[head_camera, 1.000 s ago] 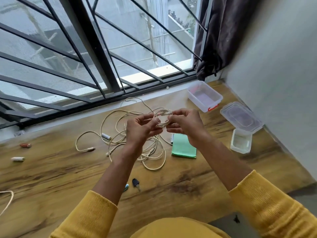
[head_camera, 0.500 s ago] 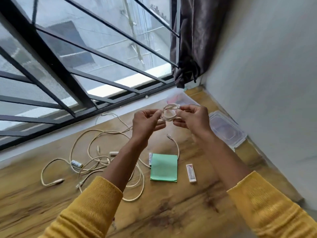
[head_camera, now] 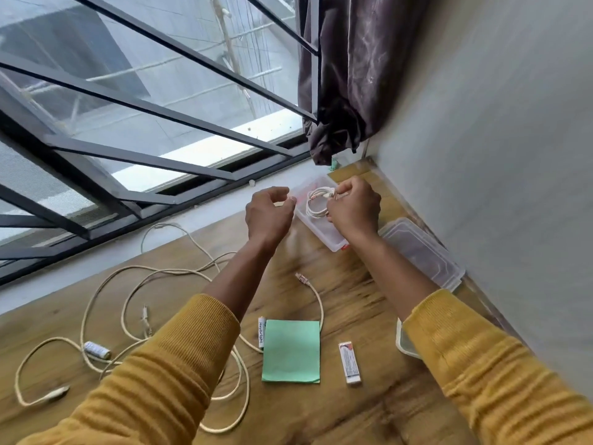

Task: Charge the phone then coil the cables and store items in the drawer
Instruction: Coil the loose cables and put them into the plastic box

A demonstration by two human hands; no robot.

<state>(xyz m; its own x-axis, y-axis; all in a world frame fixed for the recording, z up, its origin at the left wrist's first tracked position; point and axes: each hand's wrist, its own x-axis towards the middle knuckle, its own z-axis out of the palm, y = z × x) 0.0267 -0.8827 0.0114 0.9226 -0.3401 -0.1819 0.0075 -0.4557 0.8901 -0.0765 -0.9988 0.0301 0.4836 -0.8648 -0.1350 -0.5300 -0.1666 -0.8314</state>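
Bench (head_camera: 369, 409): wood-grain top, running up to a pale sill under the window.
Sleeves (head_camera: 167, 374): mustard yellow, ribbed, one on each forearm.
Green paper (head_camera: 291, 351): flat on the bench, between the forearms.
Battery (head_camera: 262, 333): white, lying along the paper's left edge, touching it.
Small white tube (head_camera: 350, 363): just right of the paper, apart from it.
Loose cable (head_camera: 128, 300): cream, sprawled in wide loops over the left of the bench; one plug end (head_camera: 301, 278) lies beyond the paper.
Second battery (head_camera: 96, 350): among the loops, far left.
Lid (head_camera: 423, 252): clear plastic, against the wall at right.
Left hand (head_camera: 269, 211): fingers loosely curled, holding nothing.
Right hand (head_camera: 354, 208): fingers curled, pinching the coiled cable.
Coiled cable (head_camera: 316, 203): white, wound in a small tight ring, held over the open box.
Box (head_camera: 324, 234): clear plastic, near the corner.
Window (head_camera: 144, 101): dark metal bars.
Curtain (head_camera: 353, 75): dark, bunched in the corner.
Wall (head_camera: 497, 139): plain pale grey.
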